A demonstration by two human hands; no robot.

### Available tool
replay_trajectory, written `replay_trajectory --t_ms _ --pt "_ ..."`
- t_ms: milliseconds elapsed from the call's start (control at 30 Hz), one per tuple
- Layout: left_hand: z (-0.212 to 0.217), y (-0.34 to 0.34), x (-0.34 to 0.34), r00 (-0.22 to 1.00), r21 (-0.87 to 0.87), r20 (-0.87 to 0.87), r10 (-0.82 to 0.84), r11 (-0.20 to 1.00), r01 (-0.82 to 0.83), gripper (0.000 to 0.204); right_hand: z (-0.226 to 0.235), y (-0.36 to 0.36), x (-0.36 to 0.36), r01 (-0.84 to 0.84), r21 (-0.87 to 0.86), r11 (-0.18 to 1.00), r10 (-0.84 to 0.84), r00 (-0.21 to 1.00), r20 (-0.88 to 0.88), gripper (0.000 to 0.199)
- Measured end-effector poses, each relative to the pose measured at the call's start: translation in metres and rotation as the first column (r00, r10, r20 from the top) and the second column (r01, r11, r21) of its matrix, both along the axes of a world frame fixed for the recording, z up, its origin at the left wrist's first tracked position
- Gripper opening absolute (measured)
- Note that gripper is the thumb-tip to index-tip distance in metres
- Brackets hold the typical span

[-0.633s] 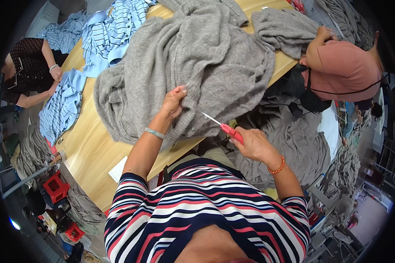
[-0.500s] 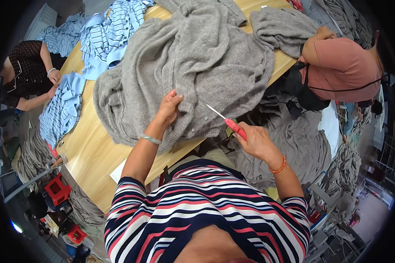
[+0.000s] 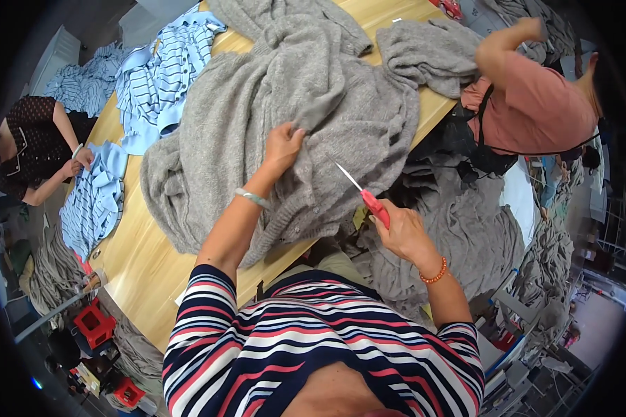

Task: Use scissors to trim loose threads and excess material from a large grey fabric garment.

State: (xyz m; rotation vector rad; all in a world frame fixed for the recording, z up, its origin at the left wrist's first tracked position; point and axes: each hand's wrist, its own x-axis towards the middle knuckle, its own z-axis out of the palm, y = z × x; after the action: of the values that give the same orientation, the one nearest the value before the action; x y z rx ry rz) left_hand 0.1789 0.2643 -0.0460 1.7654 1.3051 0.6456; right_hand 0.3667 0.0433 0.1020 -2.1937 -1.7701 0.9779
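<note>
Knit (image 3: 222,132) pinched at left hand (image 3: 284,146), tool (image 3: 373,203) gripped in right hand (image 3: 403,231)

Grey knit, spread in loose folds over table (image 3: 135,260), one edge toward the wearer's body; presumably so laid to bring it within easy reach of both hands. Left hand: thumb and fingers together on a fold, likely to steady loose, soft fabric that would otherwise slip. Right hand: fingers wrapped round the tool's red handle, pale blade aimed up and left, away from the palm. That grip probably leaves the point free and in sight (whether the tip touches the knit, cannot tell). Blade lies to the right of the left hand, apart from its fingers; a sensible gap. Lower right, a grey heap (image 3: 459,229) sits below table level. Striped garment (image 3: 97,201) on the far left, beside a co-worker (image 3: 38,135).
</note>
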Motion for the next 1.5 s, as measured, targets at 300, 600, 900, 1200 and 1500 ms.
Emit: replay_trajectory --t_ms 300,600,900,1200,1500 --pt "-0.037 -0.019 -0.038 0.859 -0.323 0.48 0.18 0.946 -0.018 0.023 0.013 0.016 -0.004 -0.147 -0.066 0.987 0.148 0.989 0.014 0.027" --pt "0.001 -0.061 -0.095 0.934 -0.015 0.288 0.214 0.976 -0.219 0.016 -0.007 0.018 -0.004 -0.045 0.132 0.99 0.051 0.998 -0.037 0.029" --pt "-0.036 -0.102 -0.181 0.717 0.441 -0.226 0.659 0.726 -0.528 0.079 -0.018 0.015 -0.034 -0.187 0.031 0.982 0.188 0.982 -0.033 0.025" --pt "0.104 -0.077 -0.173 0.528 -0.495 0.736 0.424 0.869 -0.009 0.031 -0.012 0.001 -0.057 -0.462 -0.134 0.876 0.467 0.884 0.005 0.023" --pt "0.204 -0.114 -0.12 0.629 -0.32 0.776 0.034 0.882 0.346 0.042 -0.051 0.051 -0.081 -0.28 0.517 0.809 0.349 0.936 -0.04 0.036"
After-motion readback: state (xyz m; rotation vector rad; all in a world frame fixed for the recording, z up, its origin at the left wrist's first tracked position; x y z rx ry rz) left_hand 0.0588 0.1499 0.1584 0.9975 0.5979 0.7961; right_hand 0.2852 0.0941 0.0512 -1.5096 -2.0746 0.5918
